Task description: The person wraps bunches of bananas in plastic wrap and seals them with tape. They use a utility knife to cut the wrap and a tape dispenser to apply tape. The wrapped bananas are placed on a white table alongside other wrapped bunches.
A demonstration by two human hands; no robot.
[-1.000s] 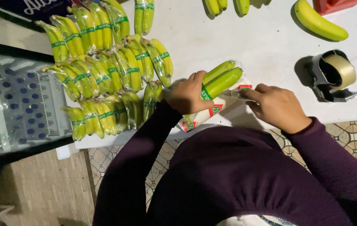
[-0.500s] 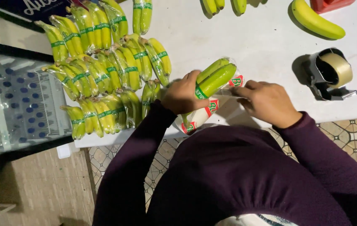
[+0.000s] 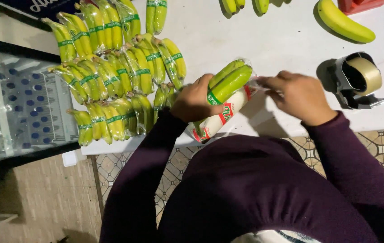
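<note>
The left hand (image 3: 195, 100) grips a pair of green bananas (image 3: 228, 81) over the white table (image 3: 282, 31), beside the wrapped bunches (image 3: 115, 81). The right hand (image 3: 297, 95) pinches the clear wrap (image 3: 256, 83) at their tip, near the tape dispenser (image 3: 358, 78).

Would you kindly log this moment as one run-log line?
left hand: holds banana pair in clear bag | right hand: pinches bag end | tape dispenser: right, apart | wrapped bananas: left
</note>
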